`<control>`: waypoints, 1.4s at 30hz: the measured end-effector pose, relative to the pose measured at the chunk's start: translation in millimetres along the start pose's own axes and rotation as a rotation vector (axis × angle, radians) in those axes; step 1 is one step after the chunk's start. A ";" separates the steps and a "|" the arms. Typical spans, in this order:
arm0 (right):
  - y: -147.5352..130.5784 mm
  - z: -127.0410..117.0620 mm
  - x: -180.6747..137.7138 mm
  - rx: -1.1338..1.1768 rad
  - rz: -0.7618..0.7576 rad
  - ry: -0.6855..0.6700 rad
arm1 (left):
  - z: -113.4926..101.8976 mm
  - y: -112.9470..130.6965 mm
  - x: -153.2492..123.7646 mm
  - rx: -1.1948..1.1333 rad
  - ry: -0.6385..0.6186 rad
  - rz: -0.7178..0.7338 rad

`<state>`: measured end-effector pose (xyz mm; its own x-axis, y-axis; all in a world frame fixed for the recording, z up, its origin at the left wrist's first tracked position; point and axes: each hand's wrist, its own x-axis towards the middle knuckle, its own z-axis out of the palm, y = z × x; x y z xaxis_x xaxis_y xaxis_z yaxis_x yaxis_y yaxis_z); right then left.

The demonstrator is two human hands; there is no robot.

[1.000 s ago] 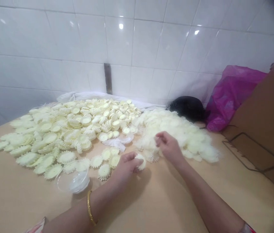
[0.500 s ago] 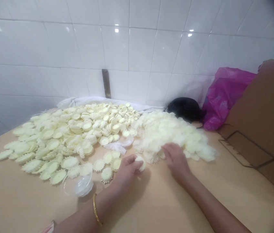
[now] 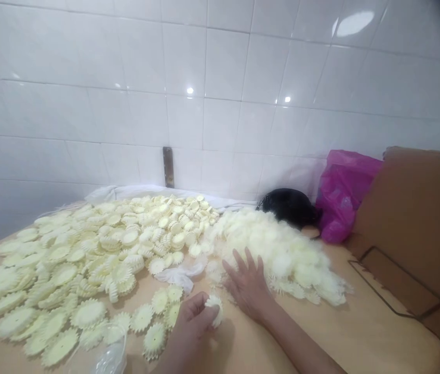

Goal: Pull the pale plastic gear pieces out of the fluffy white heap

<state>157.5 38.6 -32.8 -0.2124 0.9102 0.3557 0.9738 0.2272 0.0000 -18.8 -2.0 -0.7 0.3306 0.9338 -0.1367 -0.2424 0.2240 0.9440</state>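
A white tiled wall (image 3: 87,93) stood behind a pale wooden tabletop (image 3: 363,332), and a brown cardboard sheet (image 3: 410,208) leaned up at the right side. Near the wall lay a magenta plastic bag (image 3: 340,197) and a black fuzzy bundle (image 3: 288,208), and a dark metal strip (image 3: 168,166) was fixed on the tiles. On the table spread a wide pile of pale yellow toothed discs (image 3: 106,249), and just beside it was a fluffy pile of pale pieces with thin frayed edges (image 3: 285,254).

The right hand (image 3: 248,285) lay flat and low at the edge of the fluffy pile, with its fingers (image 3: 243,265) spread open and pointing away from the body, touching the pieces. The left hand (image 3: 190,324) came forward over the table, and its fingers (image 3: 200,306) were curled and grasping one small toothed disc (image 3: 215,310). This disc was between the two hands, tilted on its edge; being round, it showed no clear long axis.
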 end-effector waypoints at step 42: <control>-34.1 -64.8 -8.0 1.415 0.316 -0.016 | 34.3 -5.4 32.3 -0.260 0.207 0.004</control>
<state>131.3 1.1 25.0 -0.0181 0.9876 0.1560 0.0875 0.1570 -0.9837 24.4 17.4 0.1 0.1431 0.9656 -0.2169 -0.4770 0.2593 0.8398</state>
